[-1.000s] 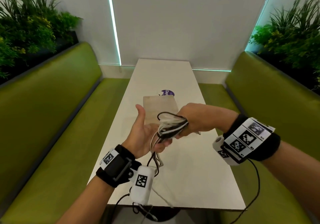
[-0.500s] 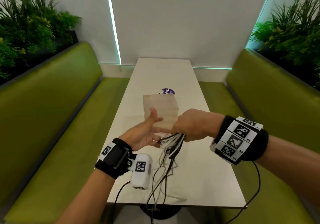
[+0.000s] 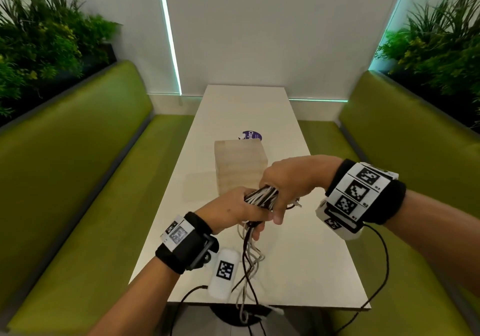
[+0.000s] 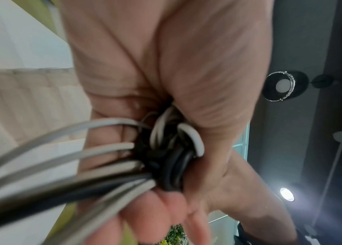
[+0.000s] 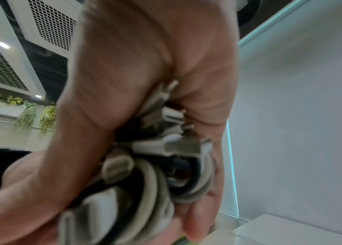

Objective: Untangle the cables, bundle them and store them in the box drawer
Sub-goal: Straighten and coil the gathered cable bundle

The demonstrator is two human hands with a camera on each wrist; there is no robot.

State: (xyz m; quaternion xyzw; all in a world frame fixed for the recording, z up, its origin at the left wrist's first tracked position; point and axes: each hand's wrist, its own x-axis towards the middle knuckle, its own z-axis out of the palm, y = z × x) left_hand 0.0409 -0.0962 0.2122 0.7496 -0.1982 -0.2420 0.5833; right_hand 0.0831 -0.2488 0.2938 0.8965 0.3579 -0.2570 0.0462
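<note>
Above the bench [image 3: 298, 263], both hands clench the cable bundle [image 3: 261, 197], left hand [image 3: 233, 211] nearer; loose tails [image 3: 248, 265] hang downward, wooden drawer box [image 3: 239, 166] just beyond.

Both arms are bare, and each wrist has a thick black band [image 3: 389, 200] with white squares showing black block patterns, plus a small white box [image 3: 224, 273] with the same kind of pattern and a thin black wire [image 3: 381, 278] hanging down.
</note>
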